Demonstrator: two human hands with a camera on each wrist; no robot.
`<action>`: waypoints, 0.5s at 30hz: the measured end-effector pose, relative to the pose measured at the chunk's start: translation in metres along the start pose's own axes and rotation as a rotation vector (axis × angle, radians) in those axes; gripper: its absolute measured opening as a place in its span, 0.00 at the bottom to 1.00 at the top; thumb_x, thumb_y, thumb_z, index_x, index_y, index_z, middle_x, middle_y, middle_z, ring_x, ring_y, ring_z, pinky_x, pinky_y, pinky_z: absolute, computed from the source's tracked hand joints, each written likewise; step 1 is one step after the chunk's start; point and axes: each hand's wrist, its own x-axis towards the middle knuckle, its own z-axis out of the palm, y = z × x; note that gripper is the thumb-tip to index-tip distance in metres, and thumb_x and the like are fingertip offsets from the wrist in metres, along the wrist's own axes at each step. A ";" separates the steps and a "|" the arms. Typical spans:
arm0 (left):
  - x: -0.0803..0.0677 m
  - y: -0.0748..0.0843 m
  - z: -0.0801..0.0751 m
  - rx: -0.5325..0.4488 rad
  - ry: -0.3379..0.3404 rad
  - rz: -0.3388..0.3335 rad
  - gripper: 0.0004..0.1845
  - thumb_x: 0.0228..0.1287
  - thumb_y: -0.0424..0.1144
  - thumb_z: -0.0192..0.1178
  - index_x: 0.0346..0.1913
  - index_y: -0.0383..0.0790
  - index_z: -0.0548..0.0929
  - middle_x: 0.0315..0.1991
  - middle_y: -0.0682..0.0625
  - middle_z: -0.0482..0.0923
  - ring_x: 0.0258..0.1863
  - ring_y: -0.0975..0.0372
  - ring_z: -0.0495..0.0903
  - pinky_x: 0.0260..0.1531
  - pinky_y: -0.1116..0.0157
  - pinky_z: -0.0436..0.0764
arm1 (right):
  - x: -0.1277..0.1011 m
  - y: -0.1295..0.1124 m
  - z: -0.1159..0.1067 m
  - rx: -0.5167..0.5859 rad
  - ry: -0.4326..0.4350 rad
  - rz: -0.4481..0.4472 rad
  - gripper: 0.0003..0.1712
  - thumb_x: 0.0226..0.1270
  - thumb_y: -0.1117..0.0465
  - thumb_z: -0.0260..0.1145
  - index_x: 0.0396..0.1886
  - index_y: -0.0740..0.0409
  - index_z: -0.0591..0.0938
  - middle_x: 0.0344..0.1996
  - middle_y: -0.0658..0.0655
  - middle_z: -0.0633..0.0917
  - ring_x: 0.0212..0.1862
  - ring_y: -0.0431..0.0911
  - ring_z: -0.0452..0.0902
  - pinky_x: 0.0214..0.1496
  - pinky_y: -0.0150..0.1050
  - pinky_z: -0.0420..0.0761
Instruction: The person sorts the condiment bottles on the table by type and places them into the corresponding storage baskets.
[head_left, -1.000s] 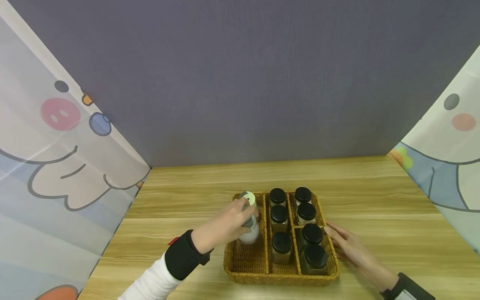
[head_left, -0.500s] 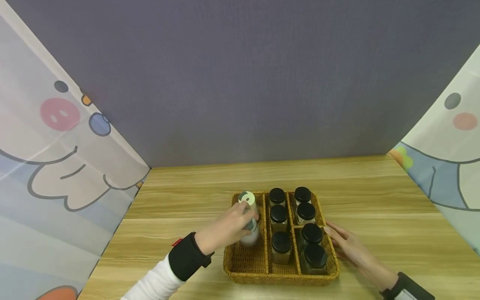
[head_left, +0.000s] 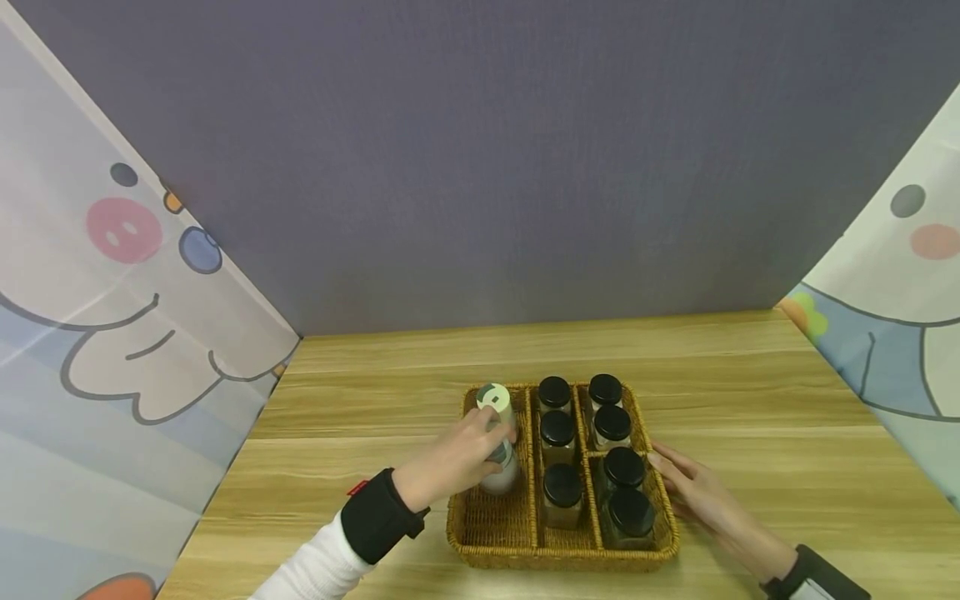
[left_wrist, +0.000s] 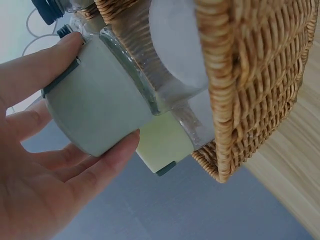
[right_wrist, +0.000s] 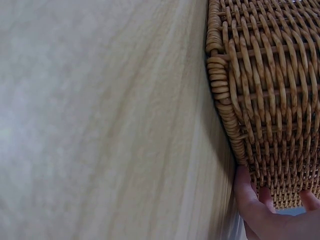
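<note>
My left hand (head_left: 453,454) holds a clear jar (head_left: 501,479) by its grey-green lid (left_wrist: 97,97), thumb on one side and fingers on the other. White content shows inside it. The jar stands in the left compartment of a wicker basket (head_left: 495,550). Behind it in that compartment is another jar with a pale yellow-green lid (head_left: 493,401). My right hand (head_left: 701,498) rests against the basket's right outer side. In the right wrist view, its fingers (right_wrist: 248,197) touch the woven wall, low near the table.
Several black-lidded jars (head_left: 557,427) stand in the middle and right compartments. The basket sits on a wooden table (head_left: 360,392). A grey panel (head_left: 480,167) rises behind, and cartoon-printed sheets (head_left: 112,350) flank both sides. A small red tag (head_left: 357,487) shows beside the left wristband.
My left hand and the jar shift very slightly, and more of the yellow-green lid shows behind the fingers. The right hand and the basket stay in place.
</note>
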 end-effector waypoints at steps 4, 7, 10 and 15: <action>-0.001 0.000 0.002 -0.009 0.008 -0.009 0.19 0.47 0.36 0.67 0.44 0.42 0.75 0.40 0.47 0.68 0.36 0.61 0.71 0.32 0.73 0.74 | 0.000 0.000 0.000 0.005 0.005 -0.003 0.38 0.67 0.47 0.49 0.67 0.64 0.50 0.60 0.76 0.58 0.54 0.60 0.68 0.47 0.48 0.77; -0.001 0.001 0.003 -0.015 0.009 -0.012 0.18 0.47 0.35 0.67 0.43 0.42 0.75 0.40 0.47 0.68 0.37 0.60 0.71 0.32 0.73 0.74 | 0.000 0.000 0.000 0.006 0.016 0.003 0.38 0.67 0.47 0.49 0.67 0.64 0.51 0.59 0.75 0.60 0.53 0.58 0.70 0.46 0.47 0.78; -0.001 0.000 0.005 -0.010 0.008 -0.006 0.18 0.47 0.35 0.67 0.44 0.41 0.76 0.40 0.47 0.68 0.38 0.60 0.71 0.33 0.73 0.75 | 0.001 0.001 0.001 0.002 0.021 0.006 0.38 0.66 0.47 0.49 0.67 0.64 0.51 0.59 0.76 0.61 0.52 0.58 0.71 0.46 0.47 0.78; -0.002 0.000 0.008 0.001 0.004 0.000 0.19 0.47 0.36 0.67 0.45 0.40 0.77 0.39 0.47 0.69 0.38 0.60 0.70 0.34 0.73 0.75 | 0.001 0.001 0.000 -0.018 0.018 0.005 0.38 0.66 0.47 0.49 0.67 0.65 0.51 0.60 0.76 0.59 0.54 0.61 0.69 0.47 0.48 0.77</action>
